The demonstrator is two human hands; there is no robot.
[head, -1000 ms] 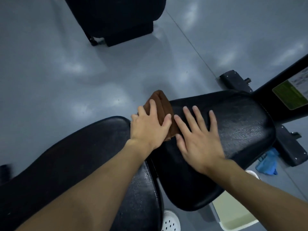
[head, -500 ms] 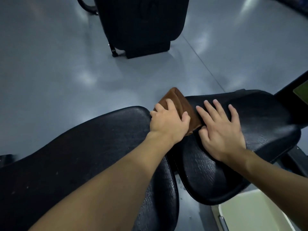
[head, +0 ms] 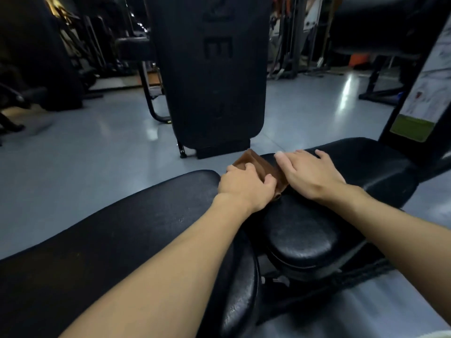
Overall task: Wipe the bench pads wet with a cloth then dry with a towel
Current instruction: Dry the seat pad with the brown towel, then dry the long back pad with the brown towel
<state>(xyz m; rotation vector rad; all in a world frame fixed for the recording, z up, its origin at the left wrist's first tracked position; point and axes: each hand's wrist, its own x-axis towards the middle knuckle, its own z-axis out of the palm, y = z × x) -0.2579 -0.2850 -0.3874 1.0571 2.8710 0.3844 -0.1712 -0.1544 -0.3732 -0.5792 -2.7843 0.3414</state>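
A folded brown cloth lies at the far edge of the black seat pad, close to the gap between it and the long black back pad. My left hand lies on top of the cloth. Its fingers curl over the cloth and the thumb presses into it. My right hand rests flat on the seat pad just right of the cloth, fingers straight and its edge touching the cloth.
A tall black machine pad stands on the grey floor right behind the bench. The bench upright with an instruction label rises at the right. Dark gym machines fill the background.
The view has tilted up from the floor to the room. Both hands stay at the pad junction, the left still on the cloth and the right still flat beside it.
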